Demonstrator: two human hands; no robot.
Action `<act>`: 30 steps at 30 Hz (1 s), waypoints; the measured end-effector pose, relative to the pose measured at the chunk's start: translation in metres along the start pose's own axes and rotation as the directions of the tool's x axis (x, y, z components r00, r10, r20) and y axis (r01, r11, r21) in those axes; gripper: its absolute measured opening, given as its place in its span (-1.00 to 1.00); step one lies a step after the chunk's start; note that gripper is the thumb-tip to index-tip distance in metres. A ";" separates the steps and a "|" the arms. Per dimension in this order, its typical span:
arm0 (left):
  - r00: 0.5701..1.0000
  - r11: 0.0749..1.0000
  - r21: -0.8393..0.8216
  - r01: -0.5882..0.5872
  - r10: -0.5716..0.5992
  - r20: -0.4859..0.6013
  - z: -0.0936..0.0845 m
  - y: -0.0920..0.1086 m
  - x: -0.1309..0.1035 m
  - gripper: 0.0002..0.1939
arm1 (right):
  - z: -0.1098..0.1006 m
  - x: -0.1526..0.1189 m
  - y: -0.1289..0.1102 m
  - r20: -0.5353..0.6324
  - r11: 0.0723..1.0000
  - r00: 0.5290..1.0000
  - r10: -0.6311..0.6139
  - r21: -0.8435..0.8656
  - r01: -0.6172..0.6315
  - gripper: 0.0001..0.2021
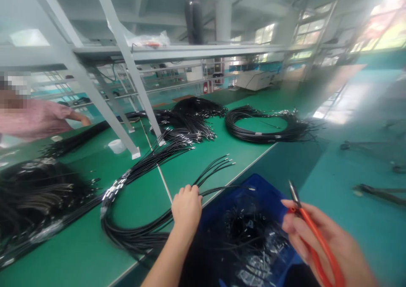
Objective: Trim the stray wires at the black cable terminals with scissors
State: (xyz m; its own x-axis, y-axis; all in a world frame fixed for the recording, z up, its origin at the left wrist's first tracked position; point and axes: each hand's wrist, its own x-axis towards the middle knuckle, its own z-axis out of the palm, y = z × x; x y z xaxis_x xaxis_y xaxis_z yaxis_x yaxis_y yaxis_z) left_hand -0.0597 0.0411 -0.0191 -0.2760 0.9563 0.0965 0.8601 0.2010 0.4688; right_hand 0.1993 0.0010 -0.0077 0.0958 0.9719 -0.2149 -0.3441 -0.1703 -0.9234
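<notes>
My left hand [187, 209] is closed around a few black cables [211, 170], whose bare tips fan out past my knuckles over the front edge of the green table [184, 173]. The same bundle curves back to the left, where pale wraps [116, 189] circle it. In my right hand [320, 236] sits a pair of pliers [312, 232] with orange-red handles, its narrow metal jaws pointing up and away from the cables. Below and between my hands is a blue bin [256, 185] holding black cable pieces and clear plastic.
A coiled cable bundle [253, 137] lies at the table's right end. More black cables [38, 194] are heaped at the left. Shelf posts [142, 97] rise from the table near a white roll [116, 146]. Across the table is a person in a pink top [38, 118].
</notes>
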 end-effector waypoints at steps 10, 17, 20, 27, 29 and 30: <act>0.963 0.971 -0.116 -0.211 0.227 0.148 -0.031 0.045 0.012 -0.76 | 0.013 0.005 0.009 -0.176 0.962 0.971 -0.165 0.189 0.198 -0.72; 0.770 0.781 -0.190 -0.596 0.622 0.143 -0.021 0.120 -0.030 -0.82 | 0.013 0.005 0.015 -0.183 0.959 0.969 -0.168 0.198 0.204 -0.73; 0.797 0.766 -0.311 -0.563 0.603 0.041 -0.013 0.111 -0.045 -0.83 | 0.017 0.000 0.015 -0.149 0.963 0.973 -0.174 0.183 0.200 -0.66; 0.873 0.715 -0.679 -0.165 0.426 0.237 -0.002 0.088 -0.061 -0.85 | 0.032 -0.013 0.009 -0.079 0.942 0.975 -0.207 0.254 0.221 -0.64; 0.870 0.690 -0.711 -0.135 0.426 0.249 0.001 0.087 -0.062 -0.84 | 0.035 -0.016 0.007 -0.068 0.942 0.976 -0.206 0.256 0.216 -0.65; 0.868 0.685 -0.717 -0.129 0.428 0.252 0.001 0.086 -0.063 -0.84 | 0.035 -0.016 0.007 -0.067 0.943 0.977 -0.205 0.254 0.215 -0.65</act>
State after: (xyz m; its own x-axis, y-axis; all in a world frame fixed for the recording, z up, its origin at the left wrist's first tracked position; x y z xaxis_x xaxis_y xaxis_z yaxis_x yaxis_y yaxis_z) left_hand 0.0326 -0.0010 0.0141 0.2362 0.9696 0.0635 0.3168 -0.1386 0.9383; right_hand 0.1623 -0.0103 0.0009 0.2265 0.9731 -0.0421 -0.5415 0.0899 -0.8359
